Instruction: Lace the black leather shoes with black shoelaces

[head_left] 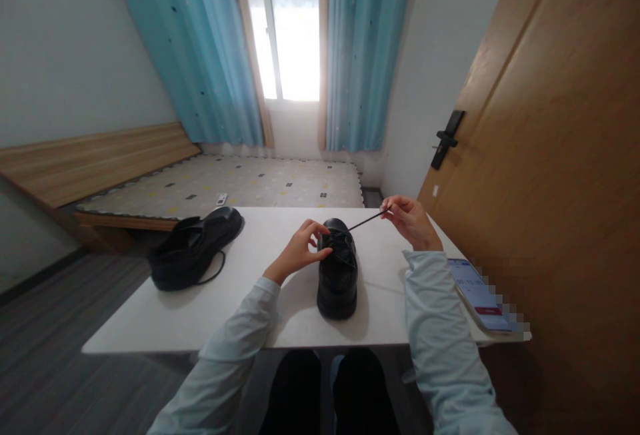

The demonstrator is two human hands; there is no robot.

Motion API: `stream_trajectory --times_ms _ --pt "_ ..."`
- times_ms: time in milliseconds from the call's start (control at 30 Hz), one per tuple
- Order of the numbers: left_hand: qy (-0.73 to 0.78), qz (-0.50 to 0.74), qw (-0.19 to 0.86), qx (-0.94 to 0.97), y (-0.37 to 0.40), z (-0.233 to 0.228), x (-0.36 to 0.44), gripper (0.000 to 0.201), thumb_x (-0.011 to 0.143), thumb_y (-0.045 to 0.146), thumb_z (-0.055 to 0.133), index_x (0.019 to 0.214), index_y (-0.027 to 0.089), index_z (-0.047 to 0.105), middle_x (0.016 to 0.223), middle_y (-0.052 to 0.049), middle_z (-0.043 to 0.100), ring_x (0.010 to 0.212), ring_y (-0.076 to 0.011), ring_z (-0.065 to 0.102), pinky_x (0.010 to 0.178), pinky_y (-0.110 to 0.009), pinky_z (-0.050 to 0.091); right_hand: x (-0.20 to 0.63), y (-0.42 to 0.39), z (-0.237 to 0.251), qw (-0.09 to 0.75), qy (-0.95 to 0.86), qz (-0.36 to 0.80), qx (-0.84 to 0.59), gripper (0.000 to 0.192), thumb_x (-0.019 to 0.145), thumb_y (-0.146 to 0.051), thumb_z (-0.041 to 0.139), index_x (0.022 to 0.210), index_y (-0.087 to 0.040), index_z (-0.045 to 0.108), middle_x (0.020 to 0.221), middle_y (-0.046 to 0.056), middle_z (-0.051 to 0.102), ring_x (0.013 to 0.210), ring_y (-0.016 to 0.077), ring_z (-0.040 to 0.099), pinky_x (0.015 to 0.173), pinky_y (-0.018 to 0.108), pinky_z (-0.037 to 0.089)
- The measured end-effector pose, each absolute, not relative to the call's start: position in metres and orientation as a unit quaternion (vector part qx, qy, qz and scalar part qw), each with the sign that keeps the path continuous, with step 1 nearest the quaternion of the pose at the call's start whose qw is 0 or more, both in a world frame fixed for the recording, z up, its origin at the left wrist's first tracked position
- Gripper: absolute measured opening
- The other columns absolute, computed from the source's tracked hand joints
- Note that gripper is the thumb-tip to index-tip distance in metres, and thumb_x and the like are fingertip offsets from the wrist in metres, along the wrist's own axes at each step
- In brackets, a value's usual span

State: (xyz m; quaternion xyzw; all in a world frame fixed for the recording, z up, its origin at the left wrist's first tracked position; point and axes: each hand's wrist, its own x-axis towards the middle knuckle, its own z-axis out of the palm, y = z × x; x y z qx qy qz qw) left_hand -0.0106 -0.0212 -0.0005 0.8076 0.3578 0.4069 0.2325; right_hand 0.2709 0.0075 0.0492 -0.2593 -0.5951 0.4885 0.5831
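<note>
Leather, black and glossy, covers the rounded shoe (338, 274) I see standing upright near the front edge of the smooth white table (250, 248), its heel toward me and bare surface open on both sides. My left hand (299, 249) pinches the lacing at the tongue, fingertips closed on it, while my right hand (410, 220) grips the thin black lace (365, 221) drawn taut toward the table's far right corner. A second black shoe (193, 246) lies by the left edge, a phone (479, 294) at the right edge.
</note>
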Motion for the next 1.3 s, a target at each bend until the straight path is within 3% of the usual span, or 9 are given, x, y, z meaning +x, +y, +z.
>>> stream_trajectory --times_ms 200,367,467,600,767,933,1100,1300 --pt "0.354 0.404 0.246 0.806 -0.022 -0.002 -0.009 0.027 0.074 0.024 0.067 0.097 0.018 0.054 0.100 -0.004 0.049 0.086 -0.0141 0.055 0.067 -0.026 0.054 0.272 0.010 0.048 0.584 -0.579 0.516 -0.238 0.031 0.066 -0.043 0.079 0.073 -0.018 0.061 0.079 0.001 0.063 0.077 0.0125 0.061 0.072 0.026 0.054" --pt "0.342 0.392 0.235 0.821 -0.024 -0.001 -0.009 0.033 0.077 0.023 0.063 0.109 0.022 0.057 0.112 -0.006 0.049 0.098 -0.0169 0.054 0.073 -0.027 0.054 0.268 0.009 0.048 0.577 -0.568 0.548 -0.210 0.033 0.070 -0.045 0.075 0.078 -0.020 0.056 0.076 -0.001 0.065 0.081 0.0146 0.066 0.083 0.033 0.053" --pt "0.344 0.376 0.227 0.830 -0.024 -0.001 -0.009 0.033 0.078 0.023 0.061 0.111 0.024 0.059 0.116 -0.007 0.048 0.104 -0.0187 0.052 0.077 -0.028 0.053 0.262 0.009 0.048 0.568 -0.577 0.543 -0.223 0.035 0.070 -0.047 0.074 0.078 -0.020 0.054 0.062 -0.005 0.058 0.070 0.0137 0.064 0.081 0.036 0.053" --pt "0.344 0.377 0.226 0.830 -0.023 -0.002 -0.009 0.034 0.078 0.023 0.062 0.111 0.023 0.058 0.116 -0.008 0.048 0.104 -0.0186 0.052 0.077 -0.028 0.053 0.253 0.011 0.045 0.554 -0.615 0.492 -0.269 0.034 0.068 -0.047 0.075 0.073 -0.018 0.059 0.051 -0.007 0.050 0.052 0.0091 0.051 0.067 0.029 0.051" --pt "0.342 0.391 0.222 0.825 -0.023 -0.003 -0.009 0.036 0.076 0.022 0.063 0.111 0.022 0.056 0.113 -0.007 0.050 0.097 -0.0167 0.054 0.074 -0.027 0.053 0.247 0.006 0.046 0.420 -0.726 0.421 -0.346 0.028 0.077 -0.040 0.066 0.083 -0.013 0.070 0.063 -0.001 0.060 0.059 0.0093 0.051 0.061 0.024 0.043" --pt "0.341 0.391 0.220 0.826 -0.022 -0.004 -0.009 0.035 0.077 0.023 0.063 0.111 0.022 0.056 0.112 -0.007 0.050 0.098 -0.0168 0.053 0.074 -0.028 0.053 0.245 0.001 0.047 0.293 -0.775 0.448 -0.335 0.031 0.077 -0.035 0.064 0.095 -0.011 0.072 0.072 0.003 0.066 0.067 0.0119 0.058 0.068 0.027 0.046" --pt "0.346 0.391 0.221 0.824 -0.021 -0.004 -0.009 0.035 0.076 0.023 0.063 0.110 0.022 0.056 0.112 -0.007 0.050 0.098 -0.0172 0.054 0.074 -0.028 0.053 0.243 0.000 0.043 0.266 -0.783 0.463 -0.319 0.034 0.076 -0.038 0.066 0.098 -0.012 0.069 0.079 0.008 0.072 0.077 0.0176 0.067 0.076 0.033 0.050" --pt "0.347 0.390 0.222 0.824 -0.021 -0.004 -0.009 0.034 0.076 0.022 0.063 0.109 0.022 0.056 0.112 -0.007 0.051 0.098 -0.0167 0.054 0.073 -0.027 0.053 0.241 -0.001 0.044 0.282 -0.821 0.341 -0.361 0.022 0.072 -0.035 0.071 0.076 -0.013 0.071 0.076 0.008 0.072 0.075 0.0189 0.066 0.075 0.032 0.050"
